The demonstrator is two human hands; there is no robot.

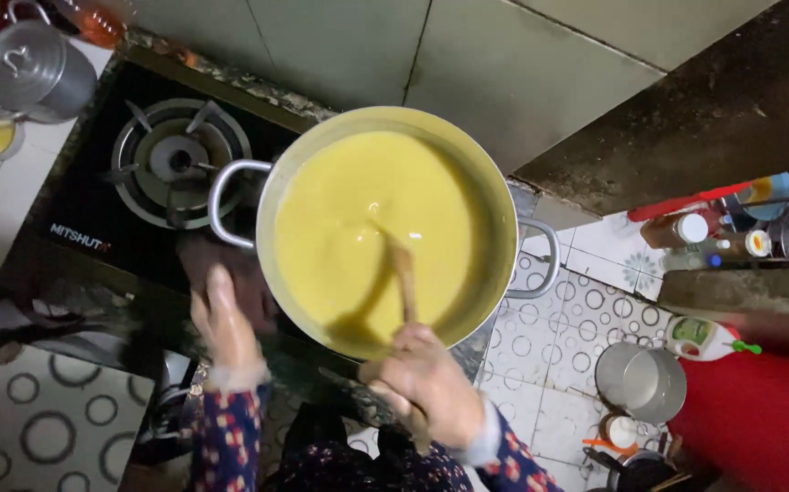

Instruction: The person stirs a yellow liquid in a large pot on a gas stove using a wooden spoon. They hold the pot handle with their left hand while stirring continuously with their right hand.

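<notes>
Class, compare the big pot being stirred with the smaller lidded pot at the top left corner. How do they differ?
The big pot stands open, full of smooth yellow liquid; the smaller pot is shut under a lid, its contents hidden. The big pot sits on the stove, the smaller one off it on the tiled counter. The right hand stirs the big pot with a wooden spoon; nobody touches the smaller one. Both are silvery metal.

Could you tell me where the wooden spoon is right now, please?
In the head view, the wooden spoon stands in the yellow batter at the pot's near side, gripped by the right hand.

The pot (pixel 490 191) sits on the stove's (pixel 93 210) right side, a free burner (pixel 178 160) left of it; a spoon (pixel 402 278) stands in the pot's batter (pixel 358 210).
</notes>
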